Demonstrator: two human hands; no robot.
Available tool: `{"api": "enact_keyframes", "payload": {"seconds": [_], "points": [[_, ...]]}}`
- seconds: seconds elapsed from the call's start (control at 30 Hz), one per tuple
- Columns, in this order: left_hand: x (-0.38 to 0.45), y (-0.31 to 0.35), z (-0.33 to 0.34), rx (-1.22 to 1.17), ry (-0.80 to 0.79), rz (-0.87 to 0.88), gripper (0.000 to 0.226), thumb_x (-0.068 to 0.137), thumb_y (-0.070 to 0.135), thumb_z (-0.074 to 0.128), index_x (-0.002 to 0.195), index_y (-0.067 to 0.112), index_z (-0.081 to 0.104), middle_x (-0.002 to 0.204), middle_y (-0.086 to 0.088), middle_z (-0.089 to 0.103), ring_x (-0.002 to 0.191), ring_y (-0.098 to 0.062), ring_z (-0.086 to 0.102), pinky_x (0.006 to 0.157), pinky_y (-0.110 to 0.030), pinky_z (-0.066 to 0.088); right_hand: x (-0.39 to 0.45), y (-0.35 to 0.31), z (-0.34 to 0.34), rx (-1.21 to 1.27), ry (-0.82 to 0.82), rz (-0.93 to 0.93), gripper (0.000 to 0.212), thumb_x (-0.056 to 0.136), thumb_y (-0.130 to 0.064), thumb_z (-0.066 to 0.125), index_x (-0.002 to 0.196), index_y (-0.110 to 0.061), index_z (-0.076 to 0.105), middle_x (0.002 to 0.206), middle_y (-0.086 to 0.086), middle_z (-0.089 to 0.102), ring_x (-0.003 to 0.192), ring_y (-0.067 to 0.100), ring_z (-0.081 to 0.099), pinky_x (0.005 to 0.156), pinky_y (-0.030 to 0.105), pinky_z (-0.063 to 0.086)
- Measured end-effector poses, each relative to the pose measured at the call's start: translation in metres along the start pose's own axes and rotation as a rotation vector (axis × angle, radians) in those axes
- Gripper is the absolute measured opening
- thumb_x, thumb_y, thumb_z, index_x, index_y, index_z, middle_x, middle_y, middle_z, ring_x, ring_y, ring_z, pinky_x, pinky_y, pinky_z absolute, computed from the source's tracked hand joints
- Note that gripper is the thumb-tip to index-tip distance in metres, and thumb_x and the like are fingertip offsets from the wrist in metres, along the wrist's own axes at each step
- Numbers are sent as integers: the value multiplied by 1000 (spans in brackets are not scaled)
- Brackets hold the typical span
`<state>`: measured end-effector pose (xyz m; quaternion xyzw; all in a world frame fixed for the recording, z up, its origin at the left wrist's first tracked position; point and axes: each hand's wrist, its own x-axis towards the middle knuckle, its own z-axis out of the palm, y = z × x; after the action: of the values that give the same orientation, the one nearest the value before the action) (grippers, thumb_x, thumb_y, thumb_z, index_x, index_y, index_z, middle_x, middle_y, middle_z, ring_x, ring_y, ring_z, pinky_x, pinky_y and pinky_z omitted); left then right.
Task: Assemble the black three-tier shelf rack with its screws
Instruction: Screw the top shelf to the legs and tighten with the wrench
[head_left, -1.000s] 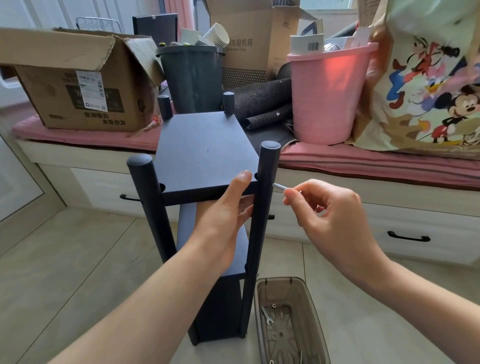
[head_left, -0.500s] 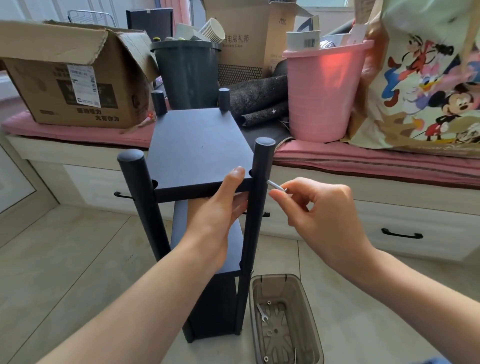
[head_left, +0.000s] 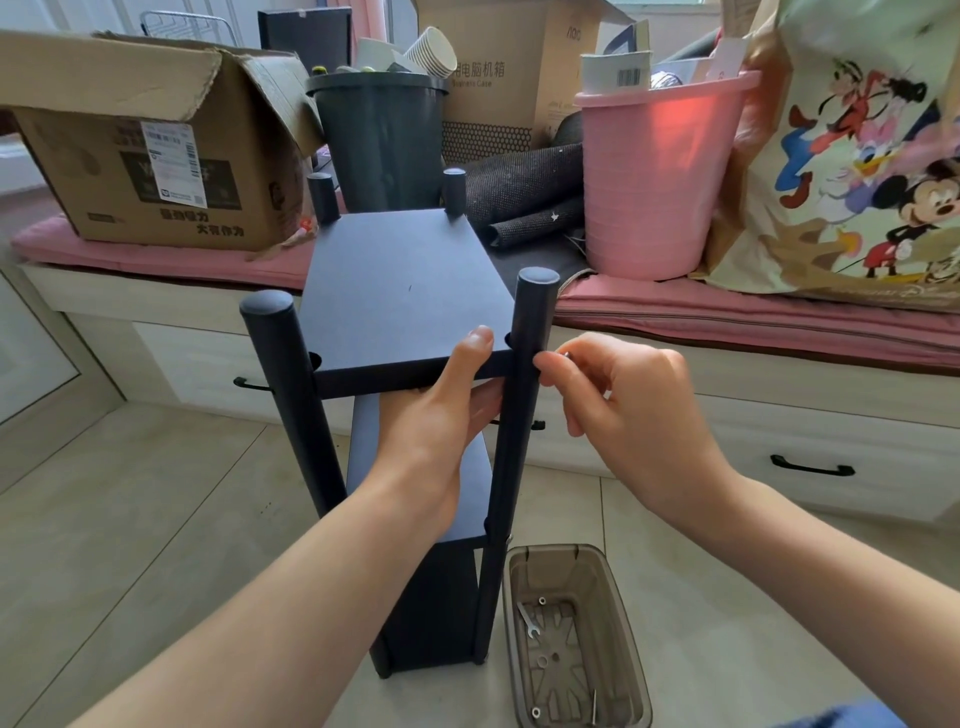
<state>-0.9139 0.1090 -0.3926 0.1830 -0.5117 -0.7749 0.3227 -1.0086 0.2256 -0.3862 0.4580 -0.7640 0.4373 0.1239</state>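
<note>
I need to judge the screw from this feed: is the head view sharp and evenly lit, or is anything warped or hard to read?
Head view: soft daylight, sharp overall; wide-angle bending bows the round black rack posts outward; a reddish glow shows through the pink plastic bucket; the small silver screw is a mere glint at the right hand, mostly hidden; the left hand shades the black top shelf's underside.

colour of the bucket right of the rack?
Pink bucket, plain with fine ribbing; seen in the head view.
</note>
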Motion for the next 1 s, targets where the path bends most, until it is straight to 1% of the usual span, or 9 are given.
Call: {"api": "enact_keyframes", "payload": {"seconds": [0.07, 0.17, 0.3, 0.43, 0.6, 0.73, 0.83, 0.9, 1.0], "points": [[0, 1, 0, 1, -2, -5, 21, 97, 24, 66, 79, 23, 76, 87, -1, 80, 88, -24, 78, 77, -24, 62, 1, -1, -1, -10, -12, 11, 35, 96, -41, 53, 78, -16, 68, 50, -8, 56, 52, 10, 56, 67, 34, 50], [-1, 1, 0, -11, 8, -10, 15, 96, 25, 67, 83, 25, 74, 88, 0, 80, 88, -23, 78, 77, -25, 62, 1, -1, -3, -41, -17, 1, 35, 95, -42, 53, 77, -15, 66, 51, -7, 56, 50, 8, 56, 67, 35, 51], [-1, 2, 0, -12, 5, -29, 27, 96, 26, 67, 72, 27, 79, 87, 0, 80, 88, -22, 78, 76, -23, 62, 2, -2, -4, -112, -30, -26, 40, 95, -45, 51, 79, -11, 65, 54, -1, 57, 55, 26, 56, 67, 44, 50], [-2, 2, 1, -43, 8, -36, 6, 96, 25, 67, 90, 25, 70, 87, 1, 80, 87, -22, 78, 78, -24, 62, 2, -2, -6, -171, -17, -75, 39, 96, -43, 53, 81, -9, 66, 54, 2, 57, 54, 30, 56, 65, 43, 51], [-2, 1, 0, -53, 4, -32, 2, 95, 26, 67, 96, 25, 66, 84, 4, 79, 86, -20, 78, 75, -22, 62, 3, -2, -7, -310, 38, -220, 32, 96, -34, 62, 78, -8, 68, 50, -3, 53, 46, 27, 53, 67, 40, 53], [-2, 1, 0, -73, 3, -26, 3, 96, 24, 67, 93, 24, 68, 86, 1, 80, 85, -22, 78, 71, -22, 61, 3, 1, -4, -108, -1, -68, 34, 94, -40, 60, 74, -13, 66, 48, -9, 52, 47, 13, 53, 61, 31, 48], [-1, 2, 0, -53, -7, -23, 23, 97, 24, 66, 78, 24, 77, 87, -2, 80, 86, -23, 78, 73, -23, 61, 4, 1, -3, 8, -55, -29, 31, 96, -32, 59, 70, -15, 63, 45, -6, 52, 45, 12, 51, 57, 19, 42], [-2, 2, 0, -27, -23, -22, 32, 98, 24, 64, 71, 29, 80, 87, -2, 80, 87, -23, 78, 76, -23, 61, 5, 0, -3, 184, -126, 35, 30, 99, -24, 57, 70, -17, 62, 44, -3, 54, 42, 9, 49, 55, 13, 38], [-1, 1, 0, -33, -11, -30, 15, 97, 25, 65, 87, 20, 75, 89, -5, 80, 88, -25, 78, 77, -24, 61, 5, 0, -3, 259, -157, 67, 33, 100, -22, 55, 68, -17, 61, 44, -1, 54, 40, 7, 46, 53, 12, 37]]}}
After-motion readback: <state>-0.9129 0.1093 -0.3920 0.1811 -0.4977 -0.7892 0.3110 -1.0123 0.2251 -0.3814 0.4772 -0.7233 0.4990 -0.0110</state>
